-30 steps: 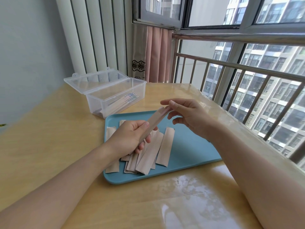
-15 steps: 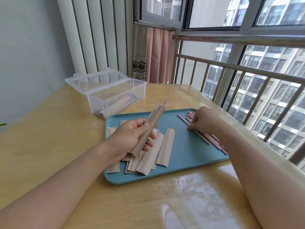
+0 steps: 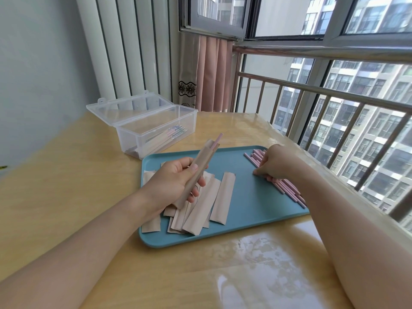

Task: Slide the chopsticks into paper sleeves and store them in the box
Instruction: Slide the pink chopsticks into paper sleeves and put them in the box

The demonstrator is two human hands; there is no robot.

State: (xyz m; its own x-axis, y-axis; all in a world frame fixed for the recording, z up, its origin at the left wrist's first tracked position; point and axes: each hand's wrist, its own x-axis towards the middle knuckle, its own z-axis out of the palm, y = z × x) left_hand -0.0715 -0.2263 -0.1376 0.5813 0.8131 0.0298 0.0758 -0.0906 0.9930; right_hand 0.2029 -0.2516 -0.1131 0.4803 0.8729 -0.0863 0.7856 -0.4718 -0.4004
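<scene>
left hand [image 3: 176, 181] holds paper sleeve [image 3: 198, 168], 1 pink chopstick [image 3: 217, 141] now inside | right hand [image 3: 276, 163] has moved to loose chopsticks [image 3: 287, 188], grip closing on 2nd | pair half done

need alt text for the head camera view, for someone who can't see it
The left hand holds a paper sleeve with one pink chopstick sticking out, while the right hand reaches into loose pink chopsticks on a blue tray. An open clear box sits behind.
</scene>
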